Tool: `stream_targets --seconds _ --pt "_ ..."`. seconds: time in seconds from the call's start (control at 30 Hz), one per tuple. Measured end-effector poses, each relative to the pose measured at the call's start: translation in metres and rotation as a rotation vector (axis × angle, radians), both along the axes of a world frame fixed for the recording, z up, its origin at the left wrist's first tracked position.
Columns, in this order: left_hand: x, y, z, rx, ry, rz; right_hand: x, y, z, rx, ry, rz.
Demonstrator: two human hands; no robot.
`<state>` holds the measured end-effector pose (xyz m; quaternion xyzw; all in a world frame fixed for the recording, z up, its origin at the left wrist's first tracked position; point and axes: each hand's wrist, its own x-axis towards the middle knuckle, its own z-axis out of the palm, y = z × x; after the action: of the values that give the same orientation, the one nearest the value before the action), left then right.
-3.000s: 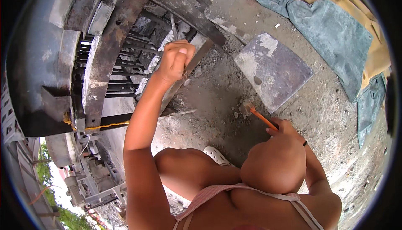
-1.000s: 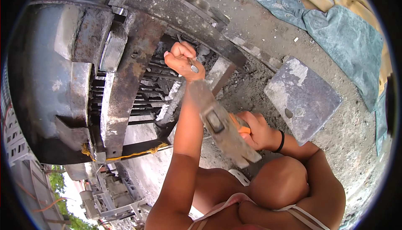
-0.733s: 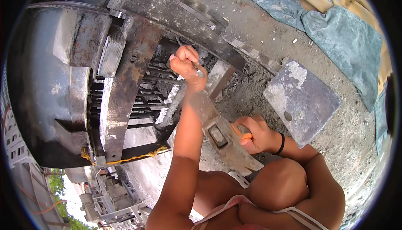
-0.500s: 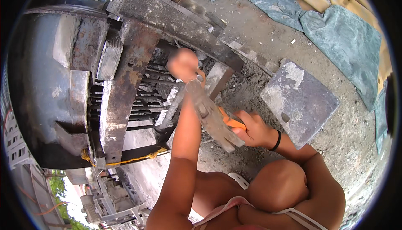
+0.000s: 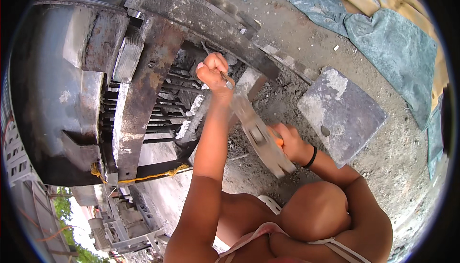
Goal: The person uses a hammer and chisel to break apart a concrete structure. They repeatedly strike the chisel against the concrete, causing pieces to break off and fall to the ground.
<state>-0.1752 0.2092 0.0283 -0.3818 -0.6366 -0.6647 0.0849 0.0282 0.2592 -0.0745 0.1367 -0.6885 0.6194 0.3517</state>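
My left hand is closed round a chisel, its fingers clenched near the machine's opening. Only the round butt end of the chisel shows clearly past the hand; its working tip is hidden. In my right hand is a claw hammer with an orange grip, its head smeared by motion. The head lies between my hands, its upper end just below the butt. Beyond the left hand, dark parallel metal bars run inside a rusty steel frame, with grey crusted material at their ends.
A large dark metal drum stands at left. Yellow rope is tied along the frame's lower edge. A grey slab lies on gritty ground at right, near a teal cloth. My bent knee is below the right hand.
The hammer has moved down and right, away from the left hand, uncovering the chisel's butt. The right hand has shifted slightly right. My left hand stays nearly in place.
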Motion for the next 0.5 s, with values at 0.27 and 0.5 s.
stream_targets --seconds 0.27,0.5 --pt "-0.006 -0.004 -0.009 0.007 -0.010 -0.035 0.006 -0.008 0.001 -0.082 -0.064 0.000" --pt "-0.016 -0.009 -0.019 0.055 0.055 -0.035 0.023 -0.015 -0.015 -0.154 -0.403 0.068"
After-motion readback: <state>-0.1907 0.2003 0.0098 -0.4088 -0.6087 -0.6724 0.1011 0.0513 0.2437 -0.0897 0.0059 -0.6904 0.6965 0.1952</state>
